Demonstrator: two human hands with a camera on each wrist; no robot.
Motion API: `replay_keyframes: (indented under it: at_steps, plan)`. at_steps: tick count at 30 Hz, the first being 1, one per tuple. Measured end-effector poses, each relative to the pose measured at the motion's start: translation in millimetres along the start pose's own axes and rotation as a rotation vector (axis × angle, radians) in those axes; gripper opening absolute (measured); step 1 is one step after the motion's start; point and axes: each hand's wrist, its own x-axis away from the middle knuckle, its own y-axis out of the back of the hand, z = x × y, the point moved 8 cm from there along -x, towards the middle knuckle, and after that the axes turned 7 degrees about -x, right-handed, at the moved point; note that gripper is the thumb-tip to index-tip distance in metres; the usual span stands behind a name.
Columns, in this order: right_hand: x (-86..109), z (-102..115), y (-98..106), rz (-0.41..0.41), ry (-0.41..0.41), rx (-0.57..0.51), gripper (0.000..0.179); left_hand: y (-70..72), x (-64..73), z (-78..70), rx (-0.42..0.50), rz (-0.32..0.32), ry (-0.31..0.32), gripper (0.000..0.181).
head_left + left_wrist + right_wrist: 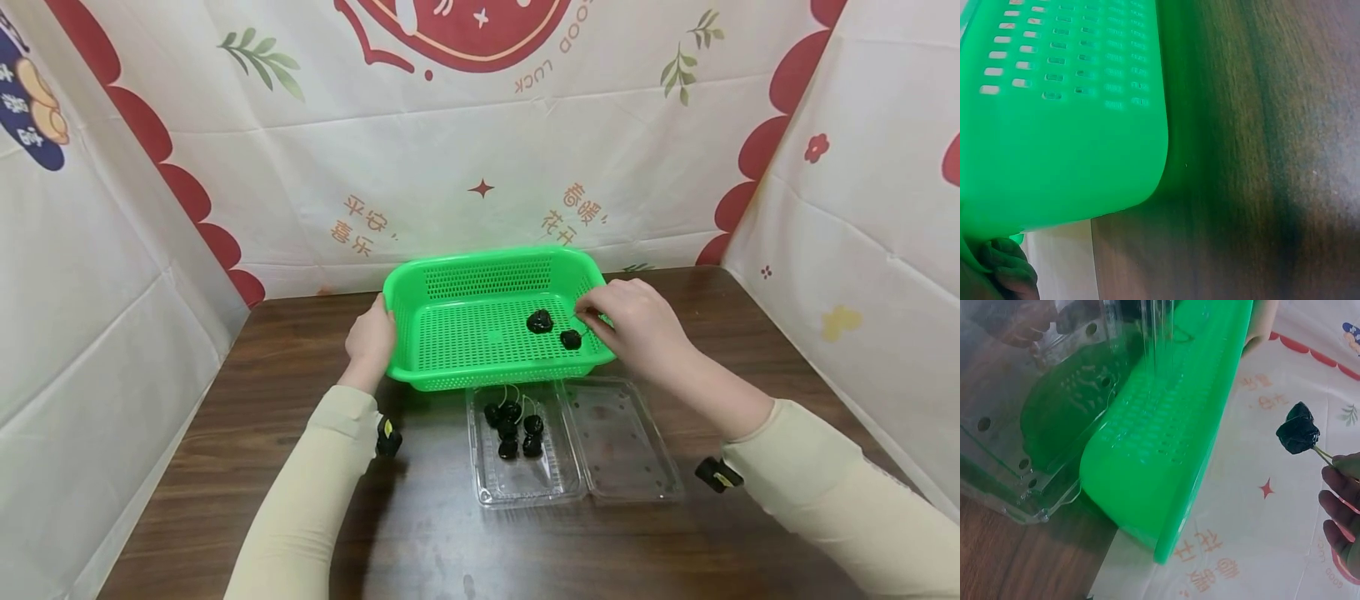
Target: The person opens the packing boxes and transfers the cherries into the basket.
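Observation:
A green plastic basket (491, 375) with a perforated floor and walls sits toward the back of the table. My left hand (371, 340) grips its left rim, with curled fingers (1013, 269) at the edge in the left wrist view. Over the basket's right end, my right hand (637, 321) pinches thin stems. Two dark cherries (540, 322) show below and left of those fingertips, inside the basket's outline. In the right wrist view, a glossy dark cherry cluster (1298, 429) hangs on two stems from the fingers (1338, 506). Several dark cherries (508, 429) with stems lie in a clear plastic box (517, 492).
The box's hinged lid (622, 442) lies open flat to the right, dotted with small holes. The box's back edge meets the basket's front side. A dark wood table (277, 433) carries everything, and a printed white cloth (472, 150) stands behind and along both sides.

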Motion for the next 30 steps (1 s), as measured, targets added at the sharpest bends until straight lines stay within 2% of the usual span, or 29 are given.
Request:
replay_keyframes:
  at_steps: [8, 19, 30]
  plan:
    - [-4.1, -13, -5, 0.019, -0.015, 0.016, 0.017, 1.3, 1.0, -0.4, -0.005, 0.007, -0.001, 0.049]
    - [-14.7, -43, -12, 0.126, -0.105, 0.047, 0.010, 4.4, 3.1, -1.5, -0.025, -0.006, 0.010, 0.048]
    - [-27.5, -56, -15, 0.120, -0.039, 0.112, 0.011, 1.8, 1.0, -0.1, -0.033, -0.009, 0.007, 0.049]
